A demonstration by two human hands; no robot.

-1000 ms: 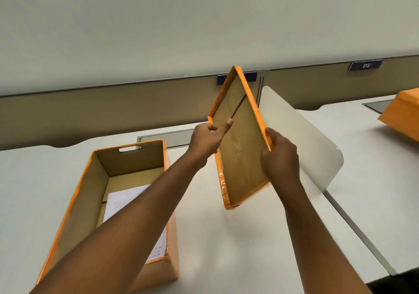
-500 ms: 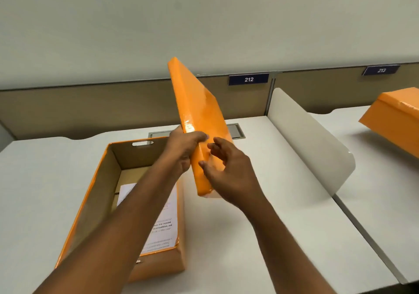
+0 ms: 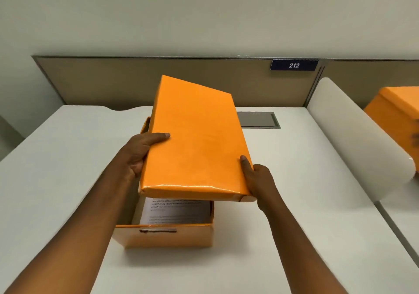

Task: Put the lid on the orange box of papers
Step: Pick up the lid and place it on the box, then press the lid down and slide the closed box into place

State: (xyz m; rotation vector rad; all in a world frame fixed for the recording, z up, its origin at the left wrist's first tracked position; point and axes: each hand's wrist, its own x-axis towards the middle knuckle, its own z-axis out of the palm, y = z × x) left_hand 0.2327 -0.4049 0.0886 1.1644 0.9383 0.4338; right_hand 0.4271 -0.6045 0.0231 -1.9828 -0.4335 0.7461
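Note:
The orange lid (image 3: 195, 139) hovers top side up over the orange box (image 3: 167, 237), tilted and skewed a little to the right. My left hand (image 3: 140, 153) grips its left edge, thumb on top. My right hand (image 3: 256, 175) holds its near right corner. The box stands on the white desk (image 3: 294, 203), its near end uncovered. A stack of printed papers (image 3: 174, 212) shows inside below the lid. The far part of the box is hidden by the lid.
A white curved divider (image 3: 353, 134) stands at the desk's right edge. Beyond it sits another orange box (image 3: 394, 114). A grey cable hatch (image 3: 258, 120) lies at the back, below a tan partition with a "212" sign (image 3: 294, 65).
The lid has turned from upright on its edge to nearly flat, top up, and moved left over the box. My right hand has taken hold of its near right corner.

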